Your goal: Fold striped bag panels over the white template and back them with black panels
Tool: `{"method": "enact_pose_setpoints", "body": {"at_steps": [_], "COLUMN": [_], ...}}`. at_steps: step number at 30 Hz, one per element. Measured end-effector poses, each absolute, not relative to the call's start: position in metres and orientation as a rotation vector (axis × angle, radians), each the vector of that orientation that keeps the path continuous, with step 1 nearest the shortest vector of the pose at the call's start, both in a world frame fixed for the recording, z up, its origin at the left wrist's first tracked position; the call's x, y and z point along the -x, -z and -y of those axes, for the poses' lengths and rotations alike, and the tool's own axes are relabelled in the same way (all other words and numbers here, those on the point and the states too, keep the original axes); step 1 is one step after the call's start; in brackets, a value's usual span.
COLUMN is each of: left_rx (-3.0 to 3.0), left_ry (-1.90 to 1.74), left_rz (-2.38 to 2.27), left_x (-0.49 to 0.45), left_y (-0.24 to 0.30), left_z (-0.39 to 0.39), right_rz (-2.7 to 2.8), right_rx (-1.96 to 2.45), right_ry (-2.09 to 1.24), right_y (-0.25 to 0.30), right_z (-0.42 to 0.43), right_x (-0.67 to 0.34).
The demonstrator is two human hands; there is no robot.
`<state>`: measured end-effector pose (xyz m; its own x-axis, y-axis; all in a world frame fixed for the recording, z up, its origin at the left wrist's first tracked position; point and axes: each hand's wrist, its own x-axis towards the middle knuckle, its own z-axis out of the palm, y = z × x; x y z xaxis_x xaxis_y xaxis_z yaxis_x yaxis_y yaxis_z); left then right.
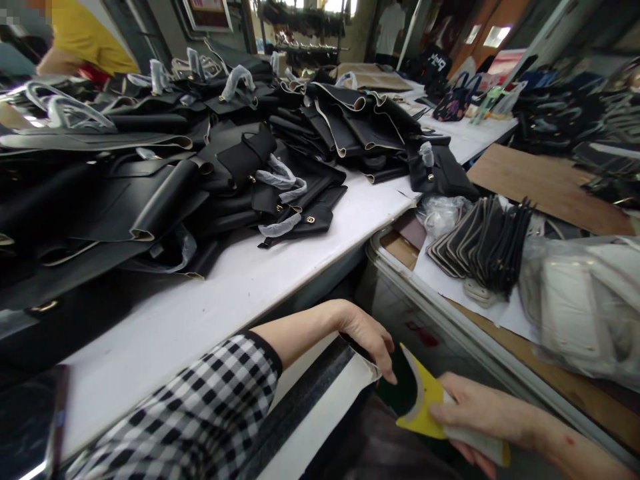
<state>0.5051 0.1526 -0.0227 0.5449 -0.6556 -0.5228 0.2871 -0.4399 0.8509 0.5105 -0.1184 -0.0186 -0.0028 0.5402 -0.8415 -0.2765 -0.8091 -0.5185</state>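
Note:
My right hand (487,410) is closed around the pale handle of a yellow scraper-like tool (425,403) with a broad, hollow-curved edge facing left. Just left of it, my left hand (367,337) has its fingers curled down over the end of a black leather piece (310,387) with a pale strip along it. That piece slants across my lap below the table edge. The tool and my left fingertips are close but apart. Part of my left hand's grip is hidden behind its back.
Black leather bags (165,193) lie heaped over the white table (240,293), some handles wrapped in plastic. Right of me, a lower surface holds a row of black straps (485,240) and plastic-bagged pale parts (575,307). A dark screen-like device (30,407) sits lower left. A person in yellow (90,37) is upper left.

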Motion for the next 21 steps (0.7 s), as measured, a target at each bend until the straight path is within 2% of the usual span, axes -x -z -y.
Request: {"method": "enact_pose_setpoints", "body": {"at_steps": [3, 11, 21], "left_rx": [-1.617, -1.588, -1.669], "left_ry": [1.316, 1.433, 1.321], "left_rz": [0.470, 0.683, 0.733], "left_x": [-0.509, -0.516, -0.515], "left_y": [0.032, 0.035, 0.040], "left_z": [-0.154, -0.157, -0.159], "right_rz": [0.274, 0.394, 0.258], "right_rx": [1.681, 1.744, 1.738], "right_ry": [-1.933, -1.911, -1.865], "right_y": [0.025, 0.034, 0.036], "right_z": [0.099, 0.069, 0.063], "right_x": [-0.510, -0.510, -0.495]}}
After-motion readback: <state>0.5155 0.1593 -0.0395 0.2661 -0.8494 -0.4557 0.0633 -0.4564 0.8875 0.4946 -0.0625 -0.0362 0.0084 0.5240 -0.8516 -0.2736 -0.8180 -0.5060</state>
